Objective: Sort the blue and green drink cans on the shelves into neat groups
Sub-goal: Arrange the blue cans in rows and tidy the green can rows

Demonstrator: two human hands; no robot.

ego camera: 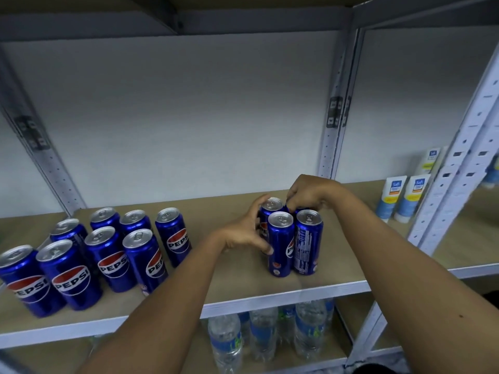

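Head view: at frame centre my left hand (pixel 247 233) curls round the slim cans (pixel 280 247) while my right hand (pixel 307 195) pinches a rear can (pixel 303 210); Pepsi cans (pixel 113 255) stand lower left.

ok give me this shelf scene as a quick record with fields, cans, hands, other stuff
shelf: wooden board on a grey metal rack
left group: eight Pepsi cans, upright, in loose rows
right group: four slim Pepsi cans, upright, tight cluster
left hand: left hand cups the cluster's left side
right hand: right hand grips the back right can from above
green cans: none in view
shelf below: water bottles
far right: Safi tubes, standing
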